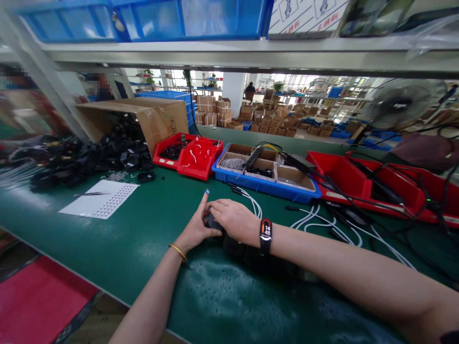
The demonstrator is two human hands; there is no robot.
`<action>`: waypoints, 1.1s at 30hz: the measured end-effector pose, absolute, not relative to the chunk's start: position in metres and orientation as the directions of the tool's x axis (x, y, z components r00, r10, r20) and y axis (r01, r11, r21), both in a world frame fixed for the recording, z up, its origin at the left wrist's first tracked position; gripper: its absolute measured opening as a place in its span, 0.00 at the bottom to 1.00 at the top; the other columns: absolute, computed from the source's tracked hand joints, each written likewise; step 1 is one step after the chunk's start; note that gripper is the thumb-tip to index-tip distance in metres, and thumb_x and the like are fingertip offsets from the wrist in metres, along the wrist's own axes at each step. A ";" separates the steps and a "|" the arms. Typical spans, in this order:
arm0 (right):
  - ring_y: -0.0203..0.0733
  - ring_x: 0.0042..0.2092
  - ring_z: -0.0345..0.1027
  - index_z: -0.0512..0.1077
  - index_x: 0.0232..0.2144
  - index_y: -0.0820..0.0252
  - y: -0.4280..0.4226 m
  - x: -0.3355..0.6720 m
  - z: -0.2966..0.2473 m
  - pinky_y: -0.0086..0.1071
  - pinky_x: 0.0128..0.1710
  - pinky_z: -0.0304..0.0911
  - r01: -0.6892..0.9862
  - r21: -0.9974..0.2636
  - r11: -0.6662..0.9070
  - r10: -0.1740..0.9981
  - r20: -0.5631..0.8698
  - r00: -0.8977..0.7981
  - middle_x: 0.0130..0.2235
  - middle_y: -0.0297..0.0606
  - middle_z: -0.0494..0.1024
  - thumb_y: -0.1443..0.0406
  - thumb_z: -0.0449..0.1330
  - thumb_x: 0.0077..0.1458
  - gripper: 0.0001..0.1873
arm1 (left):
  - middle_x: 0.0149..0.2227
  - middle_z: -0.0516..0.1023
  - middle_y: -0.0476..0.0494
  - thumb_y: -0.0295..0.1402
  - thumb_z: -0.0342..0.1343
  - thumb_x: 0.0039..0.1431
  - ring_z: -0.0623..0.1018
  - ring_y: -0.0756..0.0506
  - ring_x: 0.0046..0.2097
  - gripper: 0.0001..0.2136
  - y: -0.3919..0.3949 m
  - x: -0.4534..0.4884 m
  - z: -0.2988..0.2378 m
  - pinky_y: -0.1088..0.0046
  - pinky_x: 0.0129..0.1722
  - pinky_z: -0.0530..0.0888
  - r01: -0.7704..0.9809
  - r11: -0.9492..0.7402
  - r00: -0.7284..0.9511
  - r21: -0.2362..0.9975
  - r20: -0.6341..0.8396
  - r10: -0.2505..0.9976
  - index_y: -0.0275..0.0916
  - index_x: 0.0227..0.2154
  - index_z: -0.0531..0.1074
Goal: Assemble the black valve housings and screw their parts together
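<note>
A small black plastic part (214, 222) shows between my two hands above the green bench mat. My left hand (197, 226) grips its left side, thumb below and one finger pointing up. From the right, my right hand (234, 220) curls over the top of it, and its fingers hide most of the part. More black parts (234, 247) lie in a row under my right wrist and forearm, largely covered. White cables (253, 200) with black plugs rest on the mat just behind my right hand.
A blue tray (265, 184) of small hardware, with a powered screwdriver (254, 156) across it, stands behind my hands. Red bins (195, 165) flank it. Left are a white sheet (84, 205), black parts spilling from a cardboard box (165, 119). A shelf crosses overhead; a fan (398, 102) stands right.
</note>
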State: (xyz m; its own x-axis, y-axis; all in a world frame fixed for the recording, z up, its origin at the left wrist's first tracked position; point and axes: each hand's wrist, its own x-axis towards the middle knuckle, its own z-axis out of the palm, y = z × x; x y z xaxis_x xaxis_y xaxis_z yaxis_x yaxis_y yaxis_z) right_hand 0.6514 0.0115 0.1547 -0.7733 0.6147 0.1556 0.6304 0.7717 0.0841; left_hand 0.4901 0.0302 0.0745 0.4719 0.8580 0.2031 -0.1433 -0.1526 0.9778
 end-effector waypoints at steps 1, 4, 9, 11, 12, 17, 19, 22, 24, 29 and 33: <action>0.44 0.53 0.54 0.68 0.45 0.72 0.012 0.651 0.155 0.35 0.57 0.54 0.624 0.080 0.778 0.608 0.156 -0.778 0.48 0.46 0.65 0.69 0.58 0.57 0.14 | 0.59 0.58 0.35 0.29 0.69 0.37 0.61 0.39 0.60 0.58 0.030 0.490 0.074 0.62 0.57 0.62 -0.139 -0.158 0.471 0.978 0.205 0.858 0.44 0.62 0.29; 0.47 0.54 0.52 0.67 0.47 0.72 0.009 0.652 0.154 0.40 0.57 0.53 0.626 0.066 0.777 0.606 0.189 -0.772 0.49 0.47 0.62 0.68 0.57 0.59 0.15 | 0.60 0.56 0.35 0.30 0.69 0.37 0.59 0.38 0.61 0.58 0.026 0.487 0.076 0.62 0.58 0.61 -0.123 -0.184 0.474 0.975 0.220 0.853 0.44 0.62 0.30; 0.42 0.49 0.55 0.70 0.43 0.62 -0.005 0.656 0.153 0.36 0.51 0.57 0.626 -0.061 0.777 0.621 0.232 -0.749 0.48 0.42 0.63 0.69 0.53 0.61 0.09 | 0.61 0.56 0.35 0.34 0.67 0.42 0.60 0.39 0.61 0.54 0.009 0.479 0.088 0.60 0.60 0.57 -0.104 -0.139 0.500 0.985 0.172 0.849 0.42 0.62 0.30; 0.42 0.49 0.55 0.69 0.45 0.62 -0.010 0.657 0.153 0.36 0.50 0.57 0.620 -0.112 0.777 0.627 0.230 -0.744 0.48 0.42 0.62 0.72 0.52 0.61 0.11 | 0.62 0.55 0.35 0.37 0.63 0.47 0.59 0.39 0.61 0.50 0.001 0.477 0.092 0.60 0.60 0.56 -0.145 -0.086 0.505 0.986 0.149 0.850 0.42 0.62 0.31; 0.43 0.49 0.55 0.68 0.46 0.63 -0.013 0.657 0.153 0.37 0.50 0.57 0.623 -0.141 0.769 0.637 0.230 -0.735 0.49 0.43 0.61 0.72 0.52 0.60 0.12 | 0.62 0.54 0.35 0.38 0.62 0.49 0.58 0.40 0.62 0.47 -0.002 0.477 0.093 0.61 0.60 0.56 -0.170 -0.069 0.503 0.983 0.147 0.852 0.42 0.63 0.32; 0.44 0.47 0.56 0.70 0.44 0.64 -0.022 0.656 0.154 0.39 0.48 0.58 0.660 -0.273 0.700 0.713 0.231 -0.662 0.47 0.44 0.63 0.69 0.53 0.61 0.10 | 0.61 0.57 0.38 0.40 0.54 0.57 0.59 0.42 0.62 0.37 -0.010 0.483 0.089 0.61 0.61 0.55 -0.251 -0.018 0.378 0.968 0.115 0.918 0.43 0.63 0.37; 0.42 0.47 0.57 0.72 0.42 0.61 -0.021 0.659 0.154 0.37 0.49 0.58 0.657 -0.333 0.676 0.735 0.239 -0.634 0.45 0.41 0.65 0.67 0.56 0.60 0.08 | 0.59 0.62 0.36 0.41 0.52 0.58 0.62 0.42 0.60 0.35 -0.008 0.487 0.088 0.59 0.60 0.57 -0.245 -0.006 0.315 0.969 0.085 0.945 0.41 0.63 0.39; 0.37 0.46 0.60 0.74 0.38 0.57 -0.016 0.668 0.160 0.31 0.50 0.57 0.635 -0.452 0.626 0.778 0.301 -0.552 0.42 0.35 0.68 0.67 0.59 0.58 0.06 | 0.55 0.67 0.34 0.45 0.52 0.56 0.66 0.40 0.57 0.33 -0.006 0.493 0.097 0.58 0.58 0.61 -0.110 -0.090 0.128 0.990 0.104 0.986 0.36 0.60 0.49; 0.33 0.44 0.62 0.73 0.39 0.58 -0.014 0.676 0.170 0.26 0.47 0.59 0.622 -0.552 0.555 0.832 0.373 -0.411 0.41 0.34 0.70 0.69 0.58 0.59 0.07 | 0.51 0.70 0.34 0.47 0.52 0.54 0.68 0.39 0.54 0.29 -0.011 0.500 0.113 0.56 0.57 0.62 0.103 -0.203 -0.032 0.974 0.207 0.978 0.34 0.54 0.60; 0.29 0.32 0.66 0.72 0.37 0.63 -0.015 0.694 0.203 0.19 0.31 0.61 0.467 -0.759 0.453 0.890 0.417 -0.187 0.31 0.30 0.72 0.72 0.58 0.56 0.06 | 0.45 0.73 0.39 0.45 0.52 0.52 0.71 0.38 0.50 0.18 -0.041 0.534 0.159 0.55 0.53 0.66 0.464 -0.465 0.043 0.754 0.505 0.862 0.40 0.41 0.73; 0.29 0.30 0.65 0.72 0.28 0.64 -0.033 0.706 0.218 0.18 0.28 0.58 0.365 -0.828 0.427 0.904 0.395 -0.162 0.28 0.29 0.72 0.75 0.60 0.52 0.04 | 0.45 0.74 0.39 0.44 0.52 0.53 0.72 0.38 0.48 0.17 -0.051 0.560 0.173 0.58 0.49 0.70 0.452 -0.465 0.058 0.762 0.495 0.867 0.41 0.41 0.73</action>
